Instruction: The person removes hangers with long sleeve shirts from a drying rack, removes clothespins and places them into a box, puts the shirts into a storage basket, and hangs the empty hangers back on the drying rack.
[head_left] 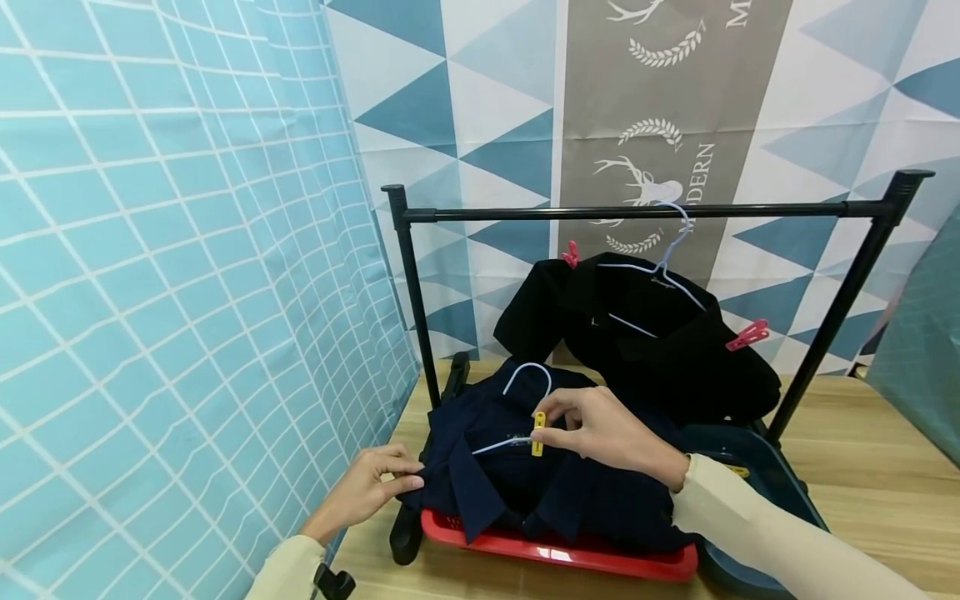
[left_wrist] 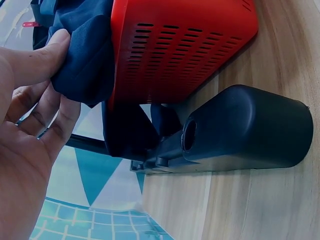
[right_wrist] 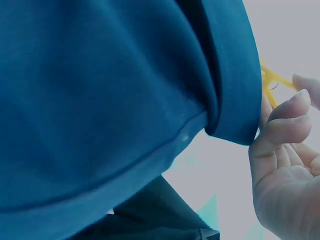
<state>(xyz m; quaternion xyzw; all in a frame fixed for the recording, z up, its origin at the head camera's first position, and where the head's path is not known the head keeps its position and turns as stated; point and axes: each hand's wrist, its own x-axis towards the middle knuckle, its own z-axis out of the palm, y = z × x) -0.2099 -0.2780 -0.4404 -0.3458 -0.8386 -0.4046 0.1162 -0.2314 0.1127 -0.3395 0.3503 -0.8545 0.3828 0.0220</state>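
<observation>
A navy collared shirt (head_left: 477,492) lies over a red basket (head_left: 570,557), with a pale hanger (head_left: 549,373) inside its collar and the hook sticking up. My left hand (head_left: 366,490) pinches the shirt's left edge between thumb and fingers; the left wrist view shows the bunched cloth (left_wrist: 85,60) beside the basket's slotted wall. Above the collar, my right hand (head_left: 609,427) holds a yellow clothespin (head_left: 537,437) between thumb and fingers. In the right wrist view the clothespin (right_wrist: 270,80) shows beside the shirt's edge, partly hidden by the fingers.
Behind, a black garment (head_left: 660,367) hangs by a hanger (head_left: 678,237) from a black rack rail (head_left: 510,214), with pink clothespins (head_left: 748,335) on its shoulders. At right sits a dark blue basket (head_left: 780,483) holding a yellow clip. The rack's black foot (left_wrist: 240,130) stands left of the red basket.
</observation>
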